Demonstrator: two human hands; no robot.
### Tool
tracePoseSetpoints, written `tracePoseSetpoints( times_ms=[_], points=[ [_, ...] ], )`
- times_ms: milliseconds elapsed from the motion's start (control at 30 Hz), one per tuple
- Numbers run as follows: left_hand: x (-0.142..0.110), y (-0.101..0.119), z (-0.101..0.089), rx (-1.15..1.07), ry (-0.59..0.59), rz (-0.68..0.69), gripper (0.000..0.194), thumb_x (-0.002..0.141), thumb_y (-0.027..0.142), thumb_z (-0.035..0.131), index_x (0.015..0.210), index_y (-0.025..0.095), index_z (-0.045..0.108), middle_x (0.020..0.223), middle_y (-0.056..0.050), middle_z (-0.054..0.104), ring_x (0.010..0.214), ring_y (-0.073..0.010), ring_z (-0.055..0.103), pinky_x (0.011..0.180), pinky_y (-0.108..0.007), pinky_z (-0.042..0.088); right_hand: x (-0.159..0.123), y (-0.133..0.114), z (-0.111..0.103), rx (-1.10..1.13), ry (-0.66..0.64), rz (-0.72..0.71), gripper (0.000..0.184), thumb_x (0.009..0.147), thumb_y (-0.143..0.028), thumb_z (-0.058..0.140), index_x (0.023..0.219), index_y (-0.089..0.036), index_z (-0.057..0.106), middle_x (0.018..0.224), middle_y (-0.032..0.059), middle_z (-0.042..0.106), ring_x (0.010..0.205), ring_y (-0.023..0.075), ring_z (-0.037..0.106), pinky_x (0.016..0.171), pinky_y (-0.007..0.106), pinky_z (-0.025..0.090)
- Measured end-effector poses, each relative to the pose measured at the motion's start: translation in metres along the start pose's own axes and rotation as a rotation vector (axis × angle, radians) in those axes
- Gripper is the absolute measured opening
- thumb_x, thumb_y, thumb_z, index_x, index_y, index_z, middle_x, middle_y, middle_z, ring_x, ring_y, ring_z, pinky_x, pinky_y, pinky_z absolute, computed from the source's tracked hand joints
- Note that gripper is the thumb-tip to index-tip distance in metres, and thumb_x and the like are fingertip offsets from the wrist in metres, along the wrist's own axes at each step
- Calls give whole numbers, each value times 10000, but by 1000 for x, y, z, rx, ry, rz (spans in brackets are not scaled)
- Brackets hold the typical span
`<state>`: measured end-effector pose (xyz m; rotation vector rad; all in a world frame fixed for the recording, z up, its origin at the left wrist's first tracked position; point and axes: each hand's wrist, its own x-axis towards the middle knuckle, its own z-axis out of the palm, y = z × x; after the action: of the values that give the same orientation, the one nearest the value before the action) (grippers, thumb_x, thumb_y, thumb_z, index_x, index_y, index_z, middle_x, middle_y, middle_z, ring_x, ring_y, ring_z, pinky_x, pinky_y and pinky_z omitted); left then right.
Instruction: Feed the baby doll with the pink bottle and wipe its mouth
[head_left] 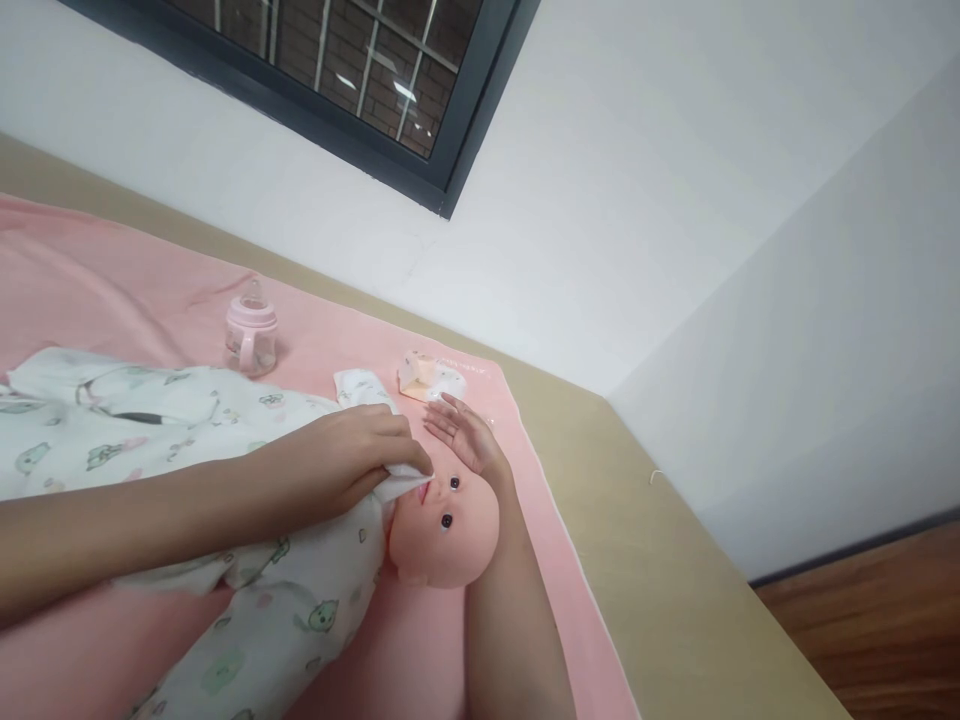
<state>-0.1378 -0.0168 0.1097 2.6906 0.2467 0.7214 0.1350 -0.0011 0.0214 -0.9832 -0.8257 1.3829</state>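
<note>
A baby doll (446, 530) lies on its back on a pink mat, its bald head toward the right, dressed in a white printed outfit (292, 620). My left hand (379, 450) reaches in from the left, closed in a pinch on a white wipe (401, 482) by the doll's mouth. My right hand (461, 435) is open beside the doll's head, palm showing and fingers stretched out; its forearm runs along the crown of the head. Just beyond those fingers lies a small opened soft packet (427, 378), white and peach.
A pink-lidded baby bottle (253, 335) with handles stands upright on the pink mat (547, 560), past the doll's body. The mat covers part of a tan surface (637, 560) that meets a white wall (540, 270). A dark-framed window (442, 185) is above.
</note>
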Motion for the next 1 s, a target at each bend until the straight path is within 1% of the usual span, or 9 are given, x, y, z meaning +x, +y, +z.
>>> tracePoseSetpoints(
  times_ms=[100, 200, 333, 533, 667, 867, 933, 1000],
  points=[
    [-1, 6, -3, -72, -12, -18, 414, 821, 45, 322, 998, 222, 652, 913, -16, 620, 865, -170, 534, 755, -264, 380, 0, 0, -1, -8, -7, -1, 467, 757, -345, 700, 1176, -192, 563, 1156, 98, 665, 1073, 226, 645, 1081, 456, 426],
    [-1, 8, -1, -88, -27, -25, 397, 834, 59, 330, 984, 229, 656, 900, -18, 619, 864, -173, 540, 735, -263, 382, 1, 1, -2, -12, -11, -4, 457, 767, -347, 690, 1178, -194, 561, 1161, 98, 662, 1062, 221, 650, 1084, 455, 422],
    [-1, 8, 3, -44, -50, -18, 408, 835, 64, 326, 989, 229, 666, 855, -31, 602, 822, -182, 529, 713, -274, 383, 2, 1, -3, 5, -16, 1, 489, 746, -354, 710, 1180, -187, 558, 1161, 101, 662, 1042, 225, 660, 1091, 448, 415],
    [-1, 6, 6, 4, -29, -20, 421, 841, 58, 321, 1022, 229, 660, 871, -36, 603, 828, -190, 515, 717, -282, 384, 2, 0, -1, 9, -5, 5, 511, 731, -348, 724, 1183, -179, 554, 1148, 106, 667, 1033, 230, 663, 1093, 448, 412],
    [-1, 3, 8, 48, -17, -8, 434, 858, 52, 320, 1063, 233, 657, 852, -36, 601, 810, -191, 508, 724, -288, 384, 1, 0, 0, 7, -9, 4, 502, 726, -354, 726, 1171, -189, 561, 1145, 97, 670, 1041, 224, 657, 1093, 446, 413],
    [0, -4, 13, 76, -9, -8, 432, 838, 63, 323, 1036, 235, 666, 852, -36, 622, 784, -196, 530, 716, -296, 394, 1, -1, 0, -7, 3, 4, 453, 744, -358, 712, 1147, -201, 579, 1136, 91, 672, 1054, 217, 651, 1073, 430, 437],
    [1, -6, 10, 55, 15, -16, 424, 837, 75, 325, 1039, 233, 663, 889, -37, 649, 821, -200, 557, 750, -300, 406, 0, -1, 0, -9, 11, 4, 436, 752, -359, 704, 1140, -199, 585, 1136, 93, 671, 1058, 216, 648, 1063, 425, 447],
    [2, -7, 3, 12, 35, -63, 391, 861, 119, 342, 1069, 238, 651, 987, -29, 677, 918, -206, 584, 807, -300, 415, 0, -1, 1, -11, 10, 5, 434, 753, -363, 702, 1139, -201, 588, 1142, 91, 669, 1062, 217, 646, 1056, 425, 451]
  ],
)
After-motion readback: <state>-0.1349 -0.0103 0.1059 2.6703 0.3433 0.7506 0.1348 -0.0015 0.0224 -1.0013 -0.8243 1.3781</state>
